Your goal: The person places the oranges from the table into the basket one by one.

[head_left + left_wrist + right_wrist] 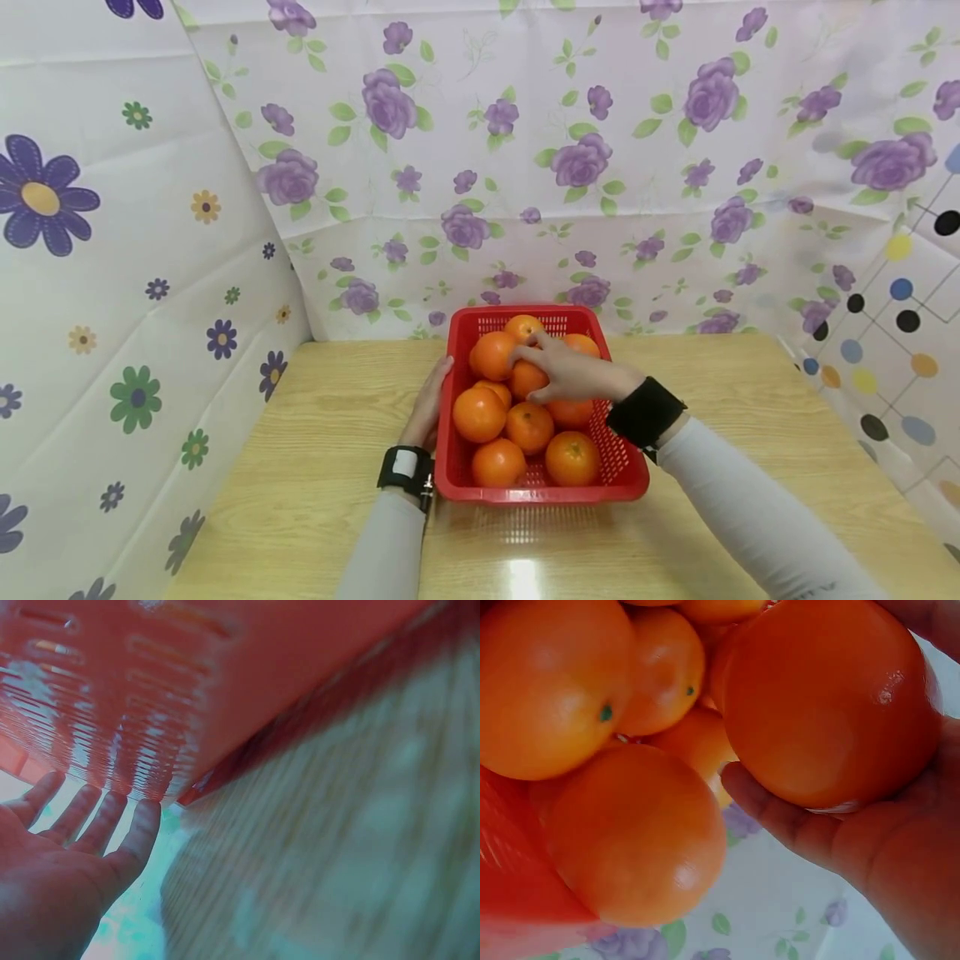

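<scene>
A red slotted plastic basket [542, 495] full of oranges stands on the table. My right hand [567, 371] reaches into it from the right, thumb and fingers curved around an orange [527, 380] near the middle. In the right wrist view this orange [829, 705] fills the space between thumb and fingers. Around it lie several others, such as an orange [480, 414] on the left and an orange [573, 457] at the front. Along the basket's left outer side is my left hand [426, 406]; in the left wrist view its straight fingers [142, 829] reach up to the slotted wall [157, 712].
The wooden tabletop [322, 467] extends to both sides of the basket. Behind it hangs a floral sheet [465, 167], close to the basket's far rim. Patterned sheets also line the left [112, 292] and right [900, 358] sides.
</scene>
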`<state>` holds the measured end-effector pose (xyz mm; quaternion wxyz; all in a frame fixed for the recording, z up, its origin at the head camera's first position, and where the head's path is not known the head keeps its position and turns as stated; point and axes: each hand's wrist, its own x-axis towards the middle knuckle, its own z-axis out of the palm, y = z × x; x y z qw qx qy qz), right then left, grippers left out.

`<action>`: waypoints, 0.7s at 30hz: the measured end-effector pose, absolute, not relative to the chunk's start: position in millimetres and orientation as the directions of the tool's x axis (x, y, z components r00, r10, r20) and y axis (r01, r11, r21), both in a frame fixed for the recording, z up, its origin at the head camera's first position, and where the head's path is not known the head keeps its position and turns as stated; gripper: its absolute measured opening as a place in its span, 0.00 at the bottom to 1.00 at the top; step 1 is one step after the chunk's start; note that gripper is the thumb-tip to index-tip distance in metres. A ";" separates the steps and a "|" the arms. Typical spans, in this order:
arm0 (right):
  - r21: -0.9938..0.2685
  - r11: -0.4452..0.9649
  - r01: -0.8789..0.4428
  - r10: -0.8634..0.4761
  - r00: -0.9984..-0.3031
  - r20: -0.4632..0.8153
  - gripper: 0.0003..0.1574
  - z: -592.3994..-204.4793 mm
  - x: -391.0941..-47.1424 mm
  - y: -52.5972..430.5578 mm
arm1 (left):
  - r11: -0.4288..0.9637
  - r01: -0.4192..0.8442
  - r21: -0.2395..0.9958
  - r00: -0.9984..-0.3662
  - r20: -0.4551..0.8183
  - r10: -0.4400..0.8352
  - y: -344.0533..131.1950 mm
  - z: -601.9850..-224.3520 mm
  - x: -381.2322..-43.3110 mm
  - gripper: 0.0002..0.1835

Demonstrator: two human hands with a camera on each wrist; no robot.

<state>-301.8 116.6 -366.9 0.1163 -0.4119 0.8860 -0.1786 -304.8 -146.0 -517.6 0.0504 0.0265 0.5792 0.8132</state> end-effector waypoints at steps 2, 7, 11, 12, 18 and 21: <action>-0.406 0.589 -0.699 -0.781 -0.622 -0.064 0.29 -370.5 -301.8 115.9 | -0.326 -0.050 0.944 -0.993 -0.013 0.116 -145.7 -518.2 -305.1 0.36; -0.390 0.578 -0.717 -0.796 -0.602 -0.072 0.26 -379.8 -302.1 116.2 | -0.326 -0.064 0.943 -0.991 -0.022 0.132 -143.7 -518.8 -305.9 0.37; -0.385 0.594 -0.707 -0.785 -0.614 -0.084 0.27 -384.7 -302.9 117.8 | -0.310 -0.085 0.947 -0.991 -0.046 0.128 -142.1 -518.9 -306.1 0.38; -0.384 0.599 -0.703 -0.781 -0.619 -0.085 0.28 -385.0 -303.0 118.1 | -0.309 -0.085 0.947 -0.991 -0.047 0.129 -141.7 -518.9 -306.2 0.38; -0.379 0.607 -0.699 -0.769 -0.636 -0.058 0.31 -384.8 -304.1 119.0 | -0.313 -0.064 0.947 -0.991 -0.024 0.129 -140.7 -519.4 -306.6 0.36; -0.393 0.614 -0.685 -0.760 -0.647 -0.059 0.32 -384.9 -304.5 119.3 | -0.304 -0.060 0.951 -0.991 -0.021 0.130 -141.3 -520.2 -307.3 0.36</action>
